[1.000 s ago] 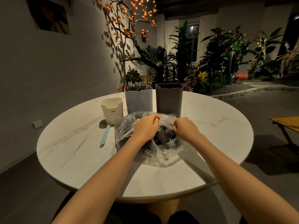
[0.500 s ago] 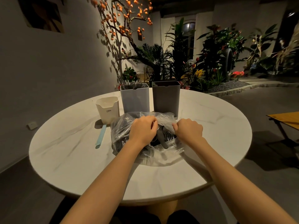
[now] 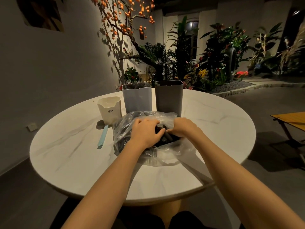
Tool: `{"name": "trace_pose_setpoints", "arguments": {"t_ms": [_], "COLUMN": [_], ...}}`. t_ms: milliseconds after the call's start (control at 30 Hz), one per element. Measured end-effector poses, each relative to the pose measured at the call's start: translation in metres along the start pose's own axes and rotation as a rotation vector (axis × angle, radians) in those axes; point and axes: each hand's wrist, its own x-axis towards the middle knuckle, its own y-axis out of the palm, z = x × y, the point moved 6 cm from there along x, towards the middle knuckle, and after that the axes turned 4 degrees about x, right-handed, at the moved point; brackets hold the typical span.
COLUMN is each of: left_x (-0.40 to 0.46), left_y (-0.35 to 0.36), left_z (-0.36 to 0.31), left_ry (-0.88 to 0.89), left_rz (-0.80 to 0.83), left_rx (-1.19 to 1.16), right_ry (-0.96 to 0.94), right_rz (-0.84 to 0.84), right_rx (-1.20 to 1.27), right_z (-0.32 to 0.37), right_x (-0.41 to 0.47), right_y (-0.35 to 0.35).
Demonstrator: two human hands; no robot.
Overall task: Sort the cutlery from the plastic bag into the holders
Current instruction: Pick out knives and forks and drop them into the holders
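Since a second ago both hands have closed in toward each other: they stood apart on the mouth of the plastic bag (image 3: pixel 148 146), and now the left hand (image 3: pixel 145 132) and right hand (image 3: pixel 184 128) nearly meet over the dark cutlery (image 3: pixel 166 138) inside it. The left grip curls down among the handles and seems to close on one or more, though exactly what it holds is hidden; the right grip is curled on the bag's edge or on the pieces beneath, I cannot tell which. The bag lies on the bench (image 3: pixel 66 146), just before the grey holder (image 3: pixel 137 98), dark holder (image 3: pixel 168 96) and white holder (image 3: pixel 109 109). A picking-out seems to be starting; the sorting is largely undone.
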Motion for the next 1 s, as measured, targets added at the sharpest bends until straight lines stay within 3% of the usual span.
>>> {"name": "trace_pose_setpoints", "arguments": {"t_ms": [167,300,567,833,1000], "left_x": [0.0,-0.002,-0.008,-0.009,-0.01], "left_y": [0.009,0.006,-0.014,-0.016,-0.018], "left_z": [0.004,0.003,0.004,0.0,-0.002], "left_ry": [-0.017,-0.029,-0.048,-0.012,-0.018], "left_rz": [0.091,0.113,-0.128,-0.14,-0.123], "left_rx": [0.034,-0.038,-0.281,-0.265,-0.278], "right_ry": [0.06,0.004,0.06,0.111,0.131], "right_rz": [-0.07,0.107,0.101,0.054,0.069], "right_rx": [0.054,0.077,-0.017,-0.09,0.018], "right_z": [-0.005,0.01,0.009,0.007,0.002], "right_x": [-0.001,-0.005,0.0,0.006,0.014], "right_y": [-0.006,-0.004,0.002,0.009,0.008]}}
